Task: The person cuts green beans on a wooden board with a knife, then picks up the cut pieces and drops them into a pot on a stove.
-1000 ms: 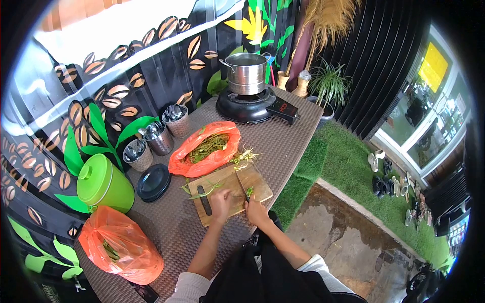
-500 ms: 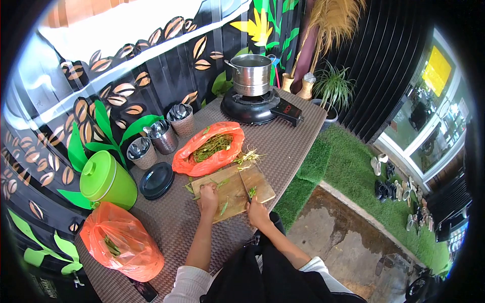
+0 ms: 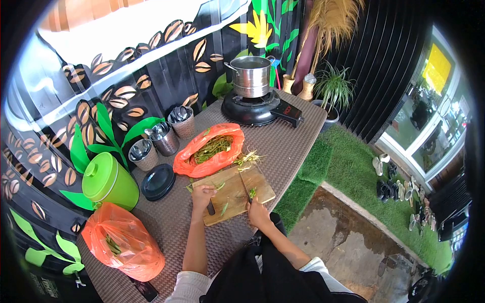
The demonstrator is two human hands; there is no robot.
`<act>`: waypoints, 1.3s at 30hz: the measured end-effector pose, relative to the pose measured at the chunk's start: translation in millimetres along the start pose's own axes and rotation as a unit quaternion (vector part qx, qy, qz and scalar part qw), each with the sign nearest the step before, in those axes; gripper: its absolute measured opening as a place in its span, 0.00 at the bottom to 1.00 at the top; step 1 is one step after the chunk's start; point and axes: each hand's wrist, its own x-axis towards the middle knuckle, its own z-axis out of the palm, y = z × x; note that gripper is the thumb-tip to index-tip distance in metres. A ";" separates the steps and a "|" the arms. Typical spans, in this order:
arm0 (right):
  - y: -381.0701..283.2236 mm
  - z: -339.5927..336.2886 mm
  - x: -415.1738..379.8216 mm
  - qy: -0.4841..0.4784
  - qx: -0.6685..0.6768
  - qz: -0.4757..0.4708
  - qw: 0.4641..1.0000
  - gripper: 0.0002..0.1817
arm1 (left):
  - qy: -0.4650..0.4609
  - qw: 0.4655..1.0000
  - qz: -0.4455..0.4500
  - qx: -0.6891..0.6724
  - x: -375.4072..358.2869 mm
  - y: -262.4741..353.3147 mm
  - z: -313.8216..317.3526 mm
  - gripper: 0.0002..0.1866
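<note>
A wooden cutting board (image 3: 237,197) lies on the table in front of me, with chopped greens (image 3: 252,192) near its right side. My right hand (image 3: 258,213) is wrapped round the handle of a knife (image 3: 244,183), its blade pointing away across the board beside those greens. Over the board's left edge, my left hand (image 3: 203,196) has its fingers pinched together at a green stalk (image 3: 220,186); how much they hold is partly hidden. A loose green piece (image 3: 224,206) rests on the board. Just behind it stands an open orange plastic bag (image 3: 189,166) full of green stalks.
Pale root ends (image 3: 248,160) lie beside the bag. A steel pot (image 3: 251,81) sits on a black portable stove (image 3: 247,111). Cutlery cups (image 3: 164,141), black plates (image 3: 158,182), a green lidded bucket (image 3: 113,182) and a tied orange bag (image 3: 126,247) line the left.
My left hand has shifted slightly left and its wrist has turned, uncovering the dark slot in the board. My right hand and the knife stay nearly where they were.
</note>
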 end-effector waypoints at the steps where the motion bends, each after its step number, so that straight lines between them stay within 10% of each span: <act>1: -0.9 -1.5 -0.2 -0.007 0.002 0.004 1.000 0.21 | -0.037 0.997 -0.028 -0.057 -1.0 -0.5 0.8 0.11; 18: 6.0 9.0 -6.4 -0.004 0.025 -0.039 0.999 0.20 | -0.042 0.987 -0.058 -0.145 2.0 1.8 13.7 0.06; 28: 15.3 -15.3 4.8 -0.004 0.006 -0.031 0.999 0.20 | -0.074 0.972 0.146 0.170 -40.9 13.4 72.9 0.10; 39: 9.4 -12.5 -4.2 -0.004 -0.035 -0.026 0.999 0.19 | -0.001 0.980 0.156 0.123 -53.7 3.9 93.7 0.09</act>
